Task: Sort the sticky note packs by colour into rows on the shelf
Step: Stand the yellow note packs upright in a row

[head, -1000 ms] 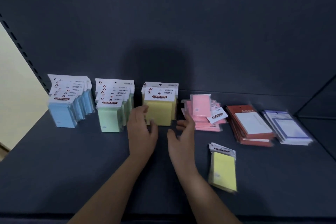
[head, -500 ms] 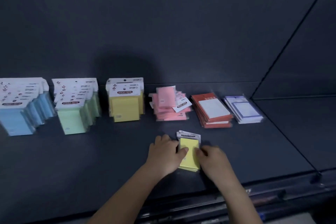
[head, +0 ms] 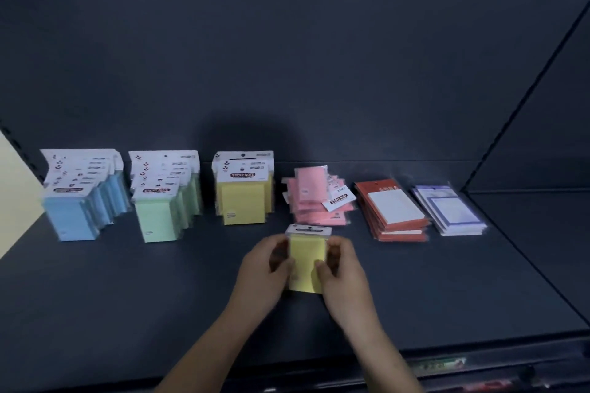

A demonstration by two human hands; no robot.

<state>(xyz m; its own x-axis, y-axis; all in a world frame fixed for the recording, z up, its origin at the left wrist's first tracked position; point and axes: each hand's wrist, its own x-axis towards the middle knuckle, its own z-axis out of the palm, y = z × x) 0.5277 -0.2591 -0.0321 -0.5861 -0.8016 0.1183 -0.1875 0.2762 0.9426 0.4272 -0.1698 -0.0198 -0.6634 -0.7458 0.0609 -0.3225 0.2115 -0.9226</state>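
Both hands have closed on the loose yellow pack (head: 307,260) since half a second ago, when it lay flat under them near the shelf's front edge; now it stands more upright between them, header card upward, nearer the rows. The left hand (head: 263,268) grips its left edge with curled fingers (head: 277,249); the right hand (head: 344,274) grasps the right edge, thumb across the yellow face; whether the bottom edge is clear of the shelf (head: 127,297) I cannot tell.

At the back the blue row (head: 81,198), green row (head: 164,198) and yellow row (head: 244,191) stand in order; the pink pile (head: 319,198) lies untidy just beyond the held pack; red packs (head: 392,210) and purple-bordered packs (head: 447,210) lie further right.

The step in hand looks like returning this stray to its colour; the next move likely calls for carrying it left and back, then standing it at the front of the yellow row, square with the others; the pink pile probably still wants straightening.
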